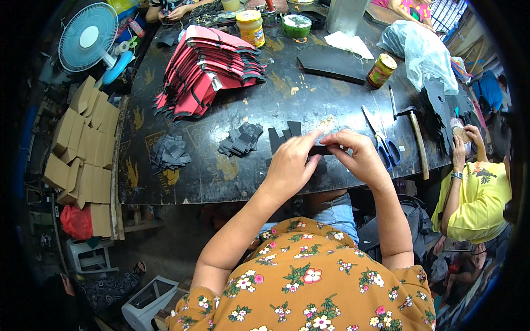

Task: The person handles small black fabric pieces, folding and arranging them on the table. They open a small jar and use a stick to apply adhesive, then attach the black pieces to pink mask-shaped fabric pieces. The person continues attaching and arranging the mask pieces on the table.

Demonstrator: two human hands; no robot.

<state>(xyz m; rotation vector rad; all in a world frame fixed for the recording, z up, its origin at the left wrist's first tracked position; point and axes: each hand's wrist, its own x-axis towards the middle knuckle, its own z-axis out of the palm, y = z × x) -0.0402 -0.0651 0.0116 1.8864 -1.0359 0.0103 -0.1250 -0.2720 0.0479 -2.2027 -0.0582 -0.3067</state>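
Both my hands meet over the near part of a black table (210, 182). A small dark strip (319, 150) is pinched between my left hand (292, 160) and my right hand (353, 154); its exact kind is too small to make out. Several flat black pieces (294, 128) lie beside and beneath my left hand. To their left are a pile of small dark grey pieces (241, 138) and another pile of grey pieces (169, 151). Blue-handled scissors (381, 144) lie just right of my right hand, with a wooden-handled hammer (418, 138) beyond them.
A tall stack of red and black pieces (207, 69) stands at the back left. Jars (382, 70), a black slab (333, 63) and a plastic bag (425, 52) are farther back. A fan (88, 37) and cardboard boxes (83, 138) stand left; a person in yellow (477, 198) works at right.
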